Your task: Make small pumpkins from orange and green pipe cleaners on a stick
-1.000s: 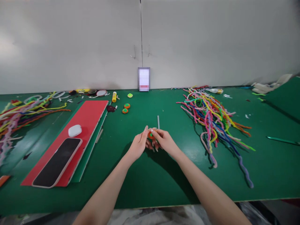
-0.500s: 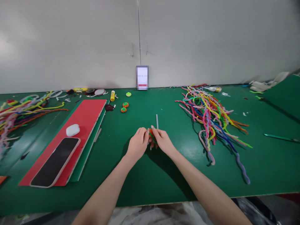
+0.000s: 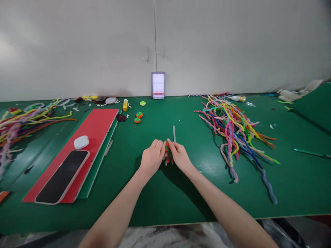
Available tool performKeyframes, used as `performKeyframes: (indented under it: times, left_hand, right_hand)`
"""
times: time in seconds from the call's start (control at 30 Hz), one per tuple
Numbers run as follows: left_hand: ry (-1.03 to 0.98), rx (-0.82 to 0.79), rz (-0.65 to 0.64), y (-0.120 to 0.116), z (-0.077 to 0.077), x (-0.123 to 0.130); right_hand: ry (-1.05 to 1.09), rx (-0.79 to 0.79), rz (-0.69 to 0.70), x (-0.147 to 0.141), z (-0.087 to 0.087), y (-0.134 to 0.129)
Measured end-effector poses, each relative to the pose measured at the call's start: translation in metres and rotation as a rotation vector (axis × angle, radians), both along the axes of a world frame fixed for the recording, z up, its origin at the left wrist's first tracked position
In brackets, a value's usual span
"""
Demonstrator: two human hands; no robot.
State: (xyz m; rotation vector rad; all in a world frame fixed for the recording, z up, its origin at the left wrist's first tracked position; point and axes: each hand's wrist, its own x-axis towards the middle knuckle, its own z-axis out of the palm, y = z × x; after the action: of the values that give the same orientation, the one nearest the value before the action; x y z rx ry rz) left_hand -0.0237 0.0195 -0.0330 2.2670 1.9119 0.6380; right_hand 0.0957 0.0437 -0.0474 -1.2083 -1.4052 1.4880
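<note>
My left hand [image 3: 153,157] has rolled knuckles-up since a second ago; its curled fingers and my right hand [image 3: 180,155] pinch the small orange-and-green piece [image 3: 167,147], which sits between both sets of fingertips, partly hidden.

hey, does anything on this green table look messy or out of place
Yes, mildly: the fuzzy strands on the right lie in a tangled heap, with one purple end trailing toward the near edge. White scraps also litter the far left, looking like stray offcuts.
</note>
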Motion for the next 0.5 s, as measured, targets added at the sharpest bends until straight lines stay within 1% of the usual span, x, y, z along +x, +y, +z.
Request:
performKeyframes:
  times: [0.07, 0.2, 0.37, 0.5]
  left_hand:
    - [-0.088, 0.002, 0.045, -0.001, 0.0016, 0.0015]
    - [-0.183, 0.006, 0.057, -0.0025, 0.0044, 0.0027]
    - [-0.221, -0.005, 0.054, -0.0024, 0.0048, 0.0026]
    - [-0.308, -0.022, -0.001, 0.0001, 0.008, -0.0014]
  right_hand:
    - [0.013, 0.02, -0.033, -0.0016, 0.0015, -0.0017]
    - [0.026, 0.055, -0.08, -0.0049, 0.0037, -0.0062]
    - [0.013, 0.106, -0.04, -0.0051, 0.0043, -0.0073]
    - [-0.027, 0.09, 0.013, 0.0008, 0.0059, -0.002]
